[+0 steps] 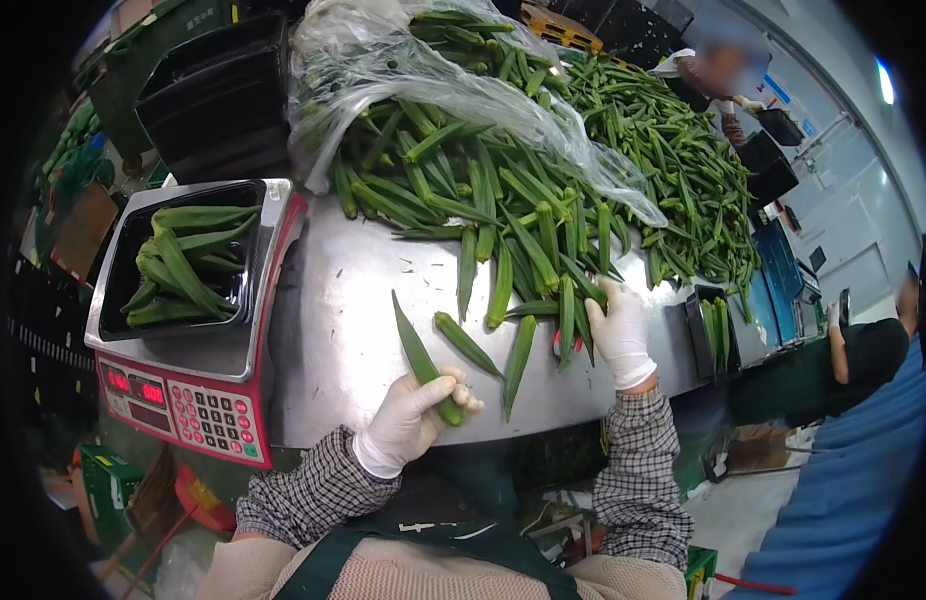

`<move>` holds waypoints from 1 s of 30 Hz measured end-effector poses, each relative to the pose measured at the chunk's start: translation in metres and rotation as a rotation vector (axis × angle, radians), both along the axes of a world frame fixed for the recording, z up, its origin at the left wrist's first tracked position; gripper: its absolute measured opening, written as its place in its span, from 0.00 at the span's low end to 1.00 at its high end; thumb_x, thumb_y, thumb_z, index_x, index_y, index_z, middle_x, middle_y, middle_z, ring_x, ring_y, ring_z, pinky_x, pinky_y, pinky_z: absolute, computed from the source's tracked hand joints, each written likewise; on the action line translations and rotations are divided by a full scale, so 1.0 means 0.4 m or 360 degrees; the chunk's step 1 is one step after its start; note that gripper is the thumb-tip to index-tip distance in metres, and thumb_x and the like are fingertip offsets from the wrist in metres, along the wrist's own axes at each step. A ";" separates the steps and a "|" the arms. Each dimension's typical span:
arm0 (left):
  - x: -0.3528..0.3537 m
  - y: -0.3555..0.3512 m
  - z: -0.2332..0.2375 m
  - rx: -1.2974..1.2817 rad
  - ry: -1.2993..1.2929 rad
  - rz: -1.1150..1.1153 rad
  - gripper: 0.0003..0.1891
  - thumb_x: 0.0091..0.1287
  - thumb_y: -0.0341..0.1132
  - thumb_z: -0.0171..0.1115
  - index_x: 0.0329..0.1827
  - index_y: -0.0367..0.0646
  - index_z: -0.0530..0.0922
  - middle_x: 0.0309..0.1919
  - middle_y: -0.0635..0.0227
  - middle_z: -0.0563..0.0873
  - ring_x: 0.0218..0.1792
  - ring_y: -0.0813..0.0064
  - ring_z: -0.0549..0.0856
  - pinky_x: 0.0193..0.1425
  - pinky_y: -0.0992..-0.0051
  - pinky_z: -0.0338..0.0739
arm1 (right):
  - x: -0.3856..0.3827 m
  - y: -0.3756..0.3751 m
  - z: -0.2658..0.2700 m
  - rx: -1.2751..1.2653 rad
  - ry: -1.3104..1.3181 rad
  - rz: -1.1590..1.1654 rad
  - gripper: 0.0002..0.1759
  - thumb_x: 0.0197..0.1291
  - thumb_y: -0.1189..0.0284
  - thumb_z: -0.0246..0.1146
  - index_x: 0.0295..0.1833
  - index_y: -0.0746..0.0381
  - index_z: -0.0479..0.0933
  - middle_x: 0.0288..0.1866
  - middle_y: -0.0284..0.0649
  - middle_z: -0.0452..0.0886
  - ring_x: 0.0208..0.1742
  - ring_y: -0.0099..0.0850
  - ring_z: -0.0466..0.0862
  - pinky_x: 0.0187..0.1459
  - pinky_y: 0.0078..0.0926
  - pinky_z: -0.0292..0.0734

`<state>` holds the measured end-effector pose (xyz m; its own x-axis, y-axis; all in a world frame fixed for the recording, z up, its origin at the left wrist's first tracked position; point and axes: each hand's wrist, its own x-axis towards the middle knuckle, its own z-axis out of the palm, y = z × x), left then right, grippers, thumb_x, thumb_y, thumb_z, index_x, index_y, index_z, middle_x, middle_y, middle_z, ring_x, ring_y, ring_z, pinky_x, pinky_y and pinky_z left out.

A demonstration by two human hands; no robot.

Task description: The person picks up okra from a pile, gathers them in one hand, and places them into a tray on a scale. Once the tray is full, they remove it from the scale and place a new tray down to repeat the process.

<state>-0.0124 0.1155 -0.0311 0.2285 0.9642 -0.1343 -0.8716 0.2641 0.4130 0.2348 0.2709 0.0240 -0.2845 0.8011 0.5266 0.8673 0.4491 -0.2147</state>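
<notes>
My left hand [415, 418], in a white glove, is closed around the stem end of a green okra pod [413, 340], which points up and away over the steel table [333, 290]. My gloved right hand [621, 335] reaches to the near edge of the okra pile [523, 200], its thumb and fingers closed on an okra pod [581, 280] there. Between the hands lie two loose okra pods, one slanted [467, 343] and one nearly upright in view [520, 366]. Something red [557, 343] shows partly under pods beside my right hand.
On the left a red-framed scale [283, 240] with lit digits carries a black tray [245, 300] of okra. Black crates [218, 100] stand behind it. Clear plastic sheeting [353, 60] covers part of the pile. Another black tray [699, 335] is at right. Two other people are across and right.
</notes>
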 end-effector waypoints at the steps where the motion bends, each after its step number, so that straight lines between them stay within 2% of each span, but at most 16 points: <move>1: -0.002 -0.002 -0.003 0.0005 0.0027 -0.0010 0.08 0.67 0.35 0.57 0.43 0.40 0.77 0.32 0.64 0.82 0.39 0.66 0.81 0.52 0.60 0.76 | 0.023 0.019 -0.012 -0.0179 0.0019 0.0003 0.12 0.55 0.76 0.60 0.45 0.67 0.78 0.37 0.49 0.80 0.38 0.41 0.80 0.42 0.34 0.74; 3: -0.014 -0.002 -0.012 0.0071 0.0028 -0.0054 0.08 0.67 0.35 0.57 0.43 0.40 0.77 0.32 0.64 0.81 0.39 0.67 0.81 0.53 0.59 0.77 | 0.046 0.022 -0.013 -0.0273 0.0164 0.0020 0.11 0.56 0.77 0.60 0.45 0.68 0.77 0.34 0.45 0.80 0.34 0.31 0.80 0.38 0.27 0.74; 5: -0.017 -0.008 -0.026 0.0115 0.0032 -0.0094 0.10 0.67 0.35 0.57 0.46 0.40 0.76 0.34 0.63 0.82 0.42 0.66 0.82 0.55 0.58 0.76 | -0.006 -0.045 0.080 -0.0603 0.0741 -0.0097 0.10 0.58 0.77 0.60 0.45 0.69 0.78 0.31 0.38 0.80 0.30 0.23 0.78 0.34 0.20 0.73; 6: -0.015 -0.010 -0.014 0.0033 0.0061 -0.0055 0.11 0.67 0.35 0.57 0.48 0.40 0.76 0.36 0.62 0.83 0.44 0.65 0.82 0.56 0.57 0.76 | -0.037 -0.072 0.097 -0.0701 0.1125 0.0079 0.10 0.58 0.78 0.60 0.45 0.69 0.78 0.30 0.34 0.79 0.29 0.17 0.76 0.32 0.15 0.72; 8: -0.007 -0.010 0.037 -0.0123 0.0122 0.0003 0.14 0.67 0.34 0.58 0.52 0.40 0.74 0.40 0.60 0.83 0.49 0.63 0.82 0.58 0.55 0.75 | -0.099 -0.146 0.105 -0.0961 0.1126 0.0193 0.10 0.57 0.78 0.62 0.44 0.69 0.78 0.32 0.33 0.79 0.31 0.18 0.77 0.33 0.16 0.72; 9: 0.000 -0.010 0.049 -0.0144 0.0071 0.0000 0.15 0.67 0.34 0.57 0.54 0.39 0.73 0.41 0.59 0.83 0.49 0.63 0.82 0.58 0.56 0.75 | -0.123 -0.178 0.054 -0.0726 0.0763 0.0334 0.11 0.54 0.78 0.64 0.44 0.68 0.78 0.32 0.35 0.80 0.31 0.20 0.78 0.34 0.18 0.73; 11: 0.004 -0.007 0.062 -0.0180 -0.0022 0.0001 0.17 0.68 0.33 0.56 0.57 0.37 0.70 0.44 0.59 0.83 0.51 0.62 0.82 0.59 0.59 0.75 | -0.209 -0.238 0.065 -0.0795 0.0407 0.0807 0.13 0.50 0.76 0.68 0.43 0.65 0.79 0.33 0.39 0.80 0.33 0.28 0.80 0.38 0.22 0.75; 13: -0.003 -0.013 0.013 -0.0021 -0.0144 0.0012 0.16 0.68 0.32 0.56 0.57 0.37 0.71 0.44 0.59 0.83 0.50 0.60 0.82 0.60 0.56 0.75 | -0.226 -0.212 0.077 -0.0707 0.0424 0.0709 0.14 0.49 0.75 0.69 0.43 0.66 0.78 0.36 0.41 0.80 0.35 0.32 0.80 0.39 0.24 0.75; 14: -0.005 -0.017 -0.010 0.0054 -0.0209 0.0022 0.15 0.68 0.31 0.55 0.56 0.37 0.71 0.45 0.58 0.83 0.50 0.60 0.82 0.60 0.55 0.74 | -0.217 -0.156 0.055 -0.0379 0.0469 0.0623 0.16 0.48 0.70 0.69 0.42 0.64 0.78 0.36 0.44 0.79 0.38 0.41 0.80 0.41 0.33 0.76; 16: -0.006 -0.017 -0.023 0.0073 -0.0242 0.0000 0.15 0.68 0.31 0.55 0.56 0.37 0.71 0.45 0.58 0.83 0.50 0.59 0.82 0.60 0.55 0.75 | -0.209 -0.055 0.060 0.0158 0.0063 0.0295 0.17 0.48 0.71 0.68 0.44 0.64 0.77 0.38 0.46 0.77 0.39 0.43 0.78 0.42 0.37 0.73; 19: -0.005 -0.015 -0.007 0.0010 -0.0155 -0.0009 0.15 0.68 0.30 0.55 0.56 0.37 0.71 0.44 0.58 0.83 0.50 0.58 0.82 0.59 0.54 0.75 | -0.152 0.034 0.012 -0.0112 -0.0317 0.0042 0.14 0.52 0.71 0.64 0.45 0.65 0.78 0.35 0.47 0.79 0.39 0.45 0.79 0.42 0.39 0.74; 21: -0.008 -0.011 0.007 -0.0031 -0.0079 0.0004 0.15 0.67 0.30 0.56 0.56 0.36 0.71 0.44 0.57 0.83 0.50 0.58 0.82 0.59 0.54 0.75 | -0.122 0.024 0.005 -0.0120 0.0120 0.0152 0.12 0.56 0.73 0.61 0.44 0.66 0.78 0.35 0.50 0.80 0.38 0.47 0.80 0.41 0.38 0.74; 22: -0.008 -0.013 0.011 -0.0042 -0.0058 0.0007 0.15 0.67 0.30 0.56 0.56 0.36 0.71 0.44 0.57 0.83 0.50 0.57 0.82 0.58 0.54 0.76 | -0.127 0.006 0.019 -0.0267 0.0424 0.0105 0.10 0.61 0.73 0.58 0.45 0.67 0.78 0.34 0.43 0.82 0.31 0.33 0.79 0.37 0.28 0.75; 23: -0.007 -0.017 0.011 -0.0060 -0.0034 0.0000 0.15 0.67 0.29 0.56 0.56 0.36 0.71 0.44 0.57 0.83 0.50 0.57 0.82 0.58 0.54 0.76 | -0.124 -0.026 0.044 -0.0753 0.0938 0.0041 0.11 0.64 0.72 0.56 0.44 0.69 0.78 0.33 0.38 0.81 0.31 0.25 0.78 0.34 0.22 0.73; 28: -0.003 -0.013 0.002 -0.0038 -0.0054 -0.0014 0.17 0.67 0.30 0.57 0.58 0.35 0.70 0.44 0.57 0.83 0.49 0.59 0.82 0.57 0.56 0.76 | -0.115 -0.121 0.047 -0.1362 0.2044 0.0318 0.14 0.67 0.72 0.53 0.50 0.72 0.75 0.35 0.39 0.80 0.29 0.24 0.75 0.34 0.20 0.73; 30: -0.005 -0.016 -0.004 -0.0024 -0.0053 -0.0023 0.18 0.67 0.31 0.57 0.58 0.35 0.70 0.44 0.57 0.83 0.49 0.59 0.82 0.57 0.57 0.76 | -0.125 -0.143 0.037 -0.1439 0.2162 0.0389 0.15 0.67 0.71 0.53 0.51 0.72 0.74 0.36 0.40 0.80 0.30 0.25 0.76 0.35 0.20 0.73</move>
<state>-0.0144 0.1092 -0.0329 0.2473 0.9586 -0.1412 -0.8808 0.2831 0.3795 0.1849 0.2137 0.0389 -0.1917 0.9760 -0.1029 -0.2298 -0.1466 -0.9621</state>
